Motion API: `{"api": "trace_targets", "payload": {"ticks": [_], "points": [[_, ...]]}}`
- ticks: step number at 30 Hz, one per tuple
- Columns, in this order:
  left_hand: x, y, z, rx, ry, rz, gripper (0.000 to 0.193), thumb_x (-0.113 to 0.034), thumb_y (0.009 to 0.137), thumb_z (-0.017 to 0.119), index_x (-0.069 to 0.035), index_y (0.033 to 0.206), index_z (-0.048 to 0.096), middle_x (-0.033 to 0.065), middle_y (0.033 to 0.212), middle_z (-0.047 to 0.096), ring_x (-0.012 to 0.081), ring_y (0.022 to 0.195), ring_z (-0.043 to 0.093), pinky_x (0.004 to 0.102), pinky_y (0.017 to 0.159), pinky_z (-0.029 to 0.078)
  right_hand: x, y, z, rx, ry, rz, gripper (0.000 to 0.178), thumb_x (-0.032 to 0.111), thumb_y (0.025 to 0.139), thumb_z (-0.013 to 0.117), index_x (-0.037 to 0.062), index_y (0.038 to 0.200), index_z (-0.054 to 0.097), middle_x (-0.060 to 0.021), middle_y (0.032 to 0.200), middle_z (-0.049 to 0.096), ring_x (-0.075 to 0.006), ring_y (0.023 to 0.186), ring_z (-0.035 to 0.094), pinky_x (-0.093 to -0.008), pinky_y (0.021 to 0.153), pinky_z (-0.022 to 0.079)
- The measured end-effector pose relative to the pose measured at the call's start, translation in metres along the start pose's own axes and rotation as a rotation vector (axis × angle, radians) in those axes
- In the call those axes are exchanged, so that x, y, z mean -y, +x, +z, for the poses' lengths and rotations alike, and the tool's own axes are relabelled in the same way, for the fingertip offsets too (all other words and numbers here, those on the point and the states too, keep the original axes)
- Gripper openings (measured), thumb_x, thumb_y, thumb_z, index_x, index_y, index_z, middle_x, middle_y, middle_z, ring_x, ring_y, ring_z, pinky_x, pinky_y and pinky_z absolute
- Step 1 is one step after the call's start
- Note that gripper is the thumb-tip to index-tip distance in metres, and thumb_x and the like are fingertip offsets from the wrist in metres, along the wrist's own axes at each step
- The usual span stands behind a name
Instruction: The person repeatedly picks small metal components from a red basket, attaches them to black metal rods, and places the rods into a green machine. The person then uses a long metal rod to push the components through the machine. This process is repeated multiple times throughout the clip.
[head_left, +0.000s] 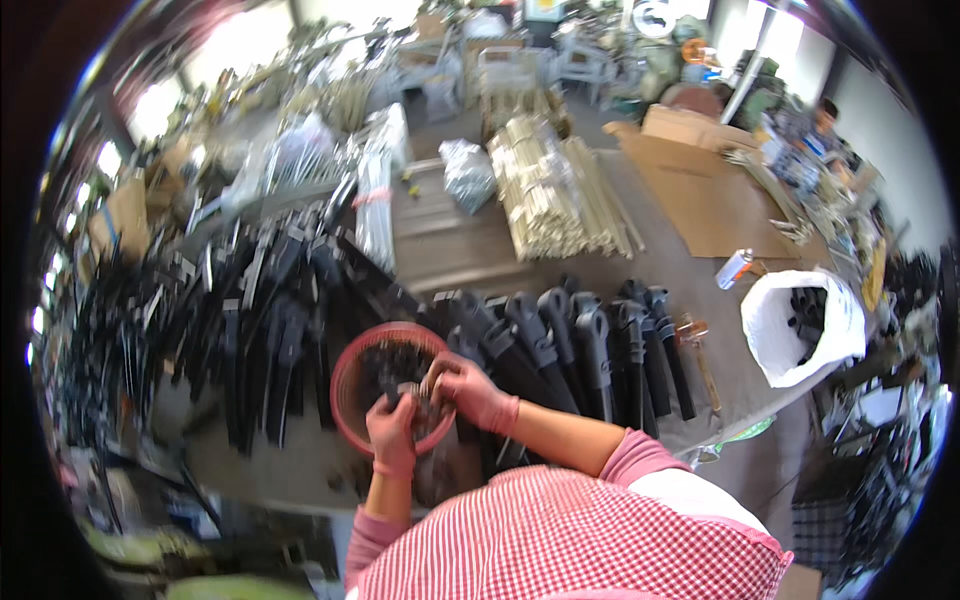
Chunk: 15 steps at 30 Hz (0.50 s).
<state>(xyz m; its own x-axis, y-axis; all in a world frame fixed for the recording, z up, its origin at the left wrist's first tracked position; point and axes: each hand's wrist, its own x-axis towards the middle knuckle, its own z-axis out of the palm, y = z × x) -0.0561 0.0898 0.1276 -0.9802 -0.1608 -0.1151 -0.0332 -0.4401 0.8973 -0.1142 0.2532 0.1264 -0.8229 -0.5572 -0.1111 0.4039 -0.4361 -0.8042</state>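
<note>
A round red plastic basket point(341, 388) stands at the near edge of the table, with small dark parts point(388, 366) heaped inside it. My left hand point(393, 432), in a pinkish glove, is over the basket's near side with its fingers closed on a small black part point(394, 397). Close beside it, my right hand point(474, 394), gloved alike, is closed over the basket's right rim. Its fingertips meet the left hand's near a small brownish piece, too blurred to name. To the right of the basket lie several black bars with rounded, jointed ends point(598, 348).
Many black bars point(235, 330) are piled along the left. Bundles of pale rods point(545, 195) and a clear bag of metal pieces point(467, 176) lie farther back. At right are a hammer point(703, 365), a spray can point(734, 269), a white sack point(757, 335) and flat cardboard point(690, 195). Another person point(815, 140) sits far right.
</note>
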Motion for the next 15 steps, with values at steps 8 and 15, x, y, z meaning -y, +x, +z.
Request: {"api": "trace_targets", "payload": {"ticks": [8,15], "points": [[-0.008,-0.017,-0.001,-0.003,-0.239,-0.118,0.018,-0.015,0.097,0.062,0.0,0.105,0.068,0.0043,0.078,0.065,0.0121,0.068,0.064,0.0268,0.071,0.059,0.005,-0.011,0.024,0.034,-0.138,-0.003,0.02,0.011,0.092,0.068,0.0004,0.108,0.064,-0.0023,0.088,0.067,-0.0062,0.071,0.061,-0.0211,0.059,0.051],[-0.013,-0.031,-0.007,0.129,-0.13,-0.151,0.033,-0.022,0.106,0.041,-0.002,0.13,0.054,0.0035,0.089,0.063,0.0101,0.073,0.061,0.0277,0.067,0.057,0.007,-0.02,0.045,-0.087,-0.314,-0.104,0.017,0.008,0.092,0.068,0.0002,0.106,0.067,-0.001,0.084,0.067,-0.0049,0.068,0.06,-0.018,0.057,0.044]]}}
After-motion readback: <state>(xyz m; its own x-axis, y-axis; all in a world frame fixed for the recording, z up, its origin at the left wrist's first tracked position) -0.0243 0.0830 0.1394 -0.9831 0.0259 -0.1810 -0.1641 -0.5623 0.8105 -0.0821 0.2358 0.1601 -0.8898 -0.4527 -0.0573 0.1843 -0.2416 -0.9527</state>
